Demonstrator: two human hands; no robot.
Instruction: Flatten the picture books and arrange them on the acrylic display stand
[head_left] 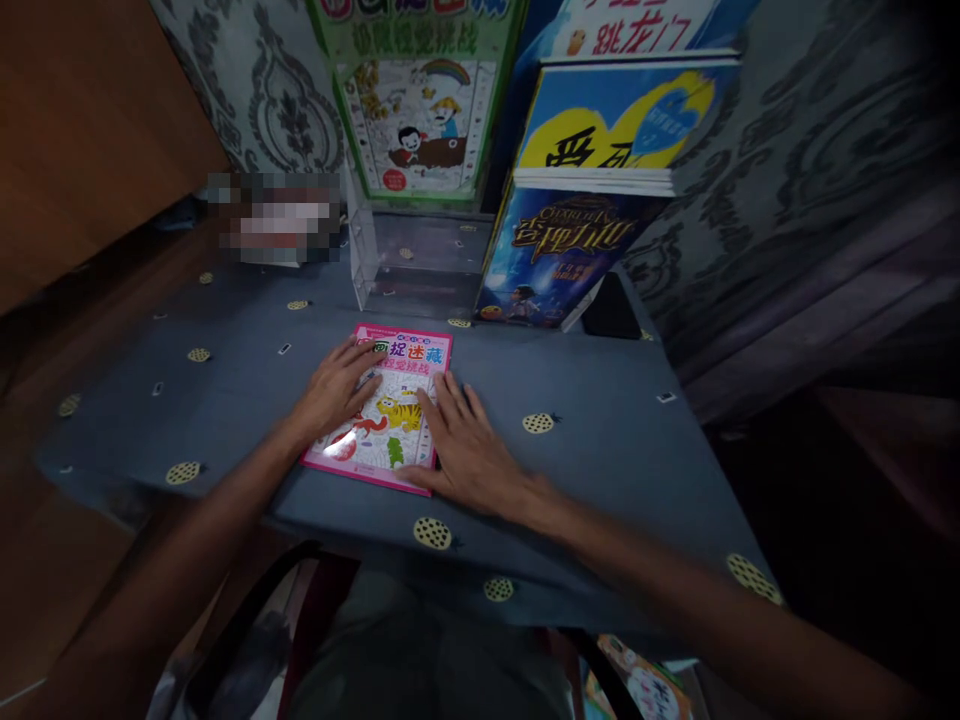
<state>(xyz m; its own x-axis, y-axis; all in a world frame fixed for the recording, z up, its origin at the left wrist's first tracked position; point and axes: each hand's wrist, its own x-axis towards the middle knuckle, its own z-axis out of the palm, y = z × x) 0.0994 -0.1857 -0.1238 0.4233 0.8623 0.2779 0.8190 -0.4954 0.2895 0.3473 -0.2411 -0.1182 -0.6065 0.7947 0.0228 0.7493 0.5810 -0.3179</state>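
A thin book with a pink border (395,452) lies flat near the table's front edge, its cover showing a yellow tiger and colored characters. My left hand (341,382) rests on its upper left side, fingers apart. Over the right edge of the cover lies my right hand (469,445), with its fingers spread and its thumb near the lower edge. Neither hand grips the book.
Behind the pink book, a clear rack (364,250) holds a green-bordered book (420,130). Blue books (559,245) stand to its right, beside a dark flat object (611,308). A blurred-out item (281,225) sits at the back left of the cloth-covered table (600,420).
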